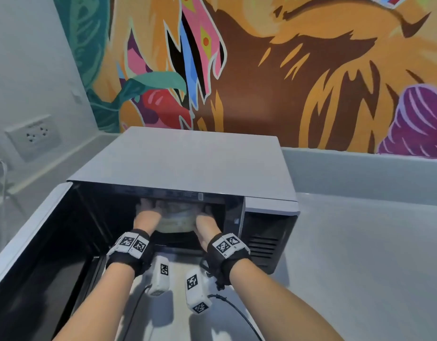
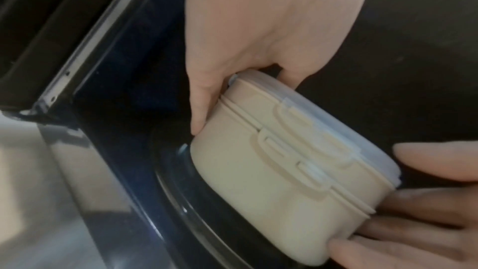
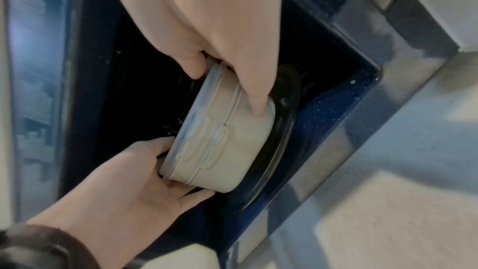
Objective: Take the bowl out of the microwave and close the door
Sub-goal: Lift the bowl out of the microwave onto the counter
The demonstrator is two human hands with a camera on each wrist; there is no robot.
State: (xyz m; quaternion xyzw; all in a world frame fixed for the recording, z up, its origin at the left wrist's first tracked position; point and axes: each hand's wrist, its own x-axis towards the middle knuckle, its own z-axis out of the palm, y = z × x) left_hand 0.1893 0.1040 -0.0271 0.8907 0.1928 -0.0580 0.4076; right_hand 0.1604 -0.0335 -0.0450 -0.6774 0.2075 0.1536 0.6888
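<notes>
A cream bowl [image 1: 175,219] with a clear clip-on lid sits inside the grey microwave [image 1: 188,158], over the glass turntable [image 2: 175,201]. My left hand [image 1: 147,215] grips the bowl's left side, thumb down its front wall and fingers behind the lid rim. My right hand [image 1: 205,217] grips the right side the same way. In the left wrist view the left hand [image 2: 240,62] clasps the bowl [image 2: 271,181], with the right hand's fingers [image 2: 426,201] on its far side. The right wrist view shows the right hand [image 3: 227,48] and left hand [image 3: 145,171] on the bowl [image 3: 225,150]. The door [image 1: 40,254] stands wide open at left.
The microwave stands on a grey counter [image 1: 360,242] against a painted mural wall. A wall socket [image 1: 33,136] is at the left. The control panel [image 1: 266,232] is right of the cavity. Black cables [image 1: 239,313] trail from my wrists over the counter's front.
</notes>
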